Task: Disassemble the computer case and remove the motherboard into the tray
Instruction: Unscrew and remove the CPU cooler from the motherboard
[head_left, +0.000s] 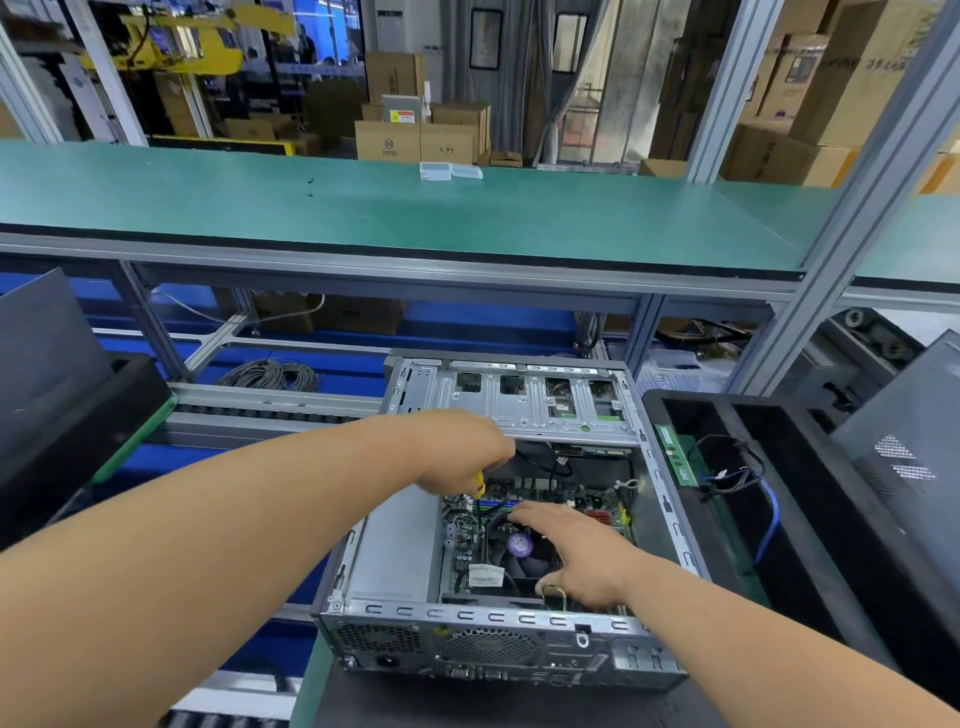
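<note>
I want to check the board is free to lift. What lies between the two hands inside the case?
In the head view, between the left hand and right hand lie black cables and the purple-labelled fan, on the motherboard.

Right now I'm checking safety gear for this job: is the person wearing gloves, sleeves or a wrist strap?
None show. The left hand and the right hand are bare, without gloves. Both forearms are uncovered up to the picture's edge, with no sleeve, watch, ring or wrist strap in view.

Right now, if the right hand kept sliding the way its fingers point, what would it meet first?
The right hand points left across the motherboard, over the CPU fan. It would probably first meet the screwdriver the left hand holds; depth is unclear.
</note>
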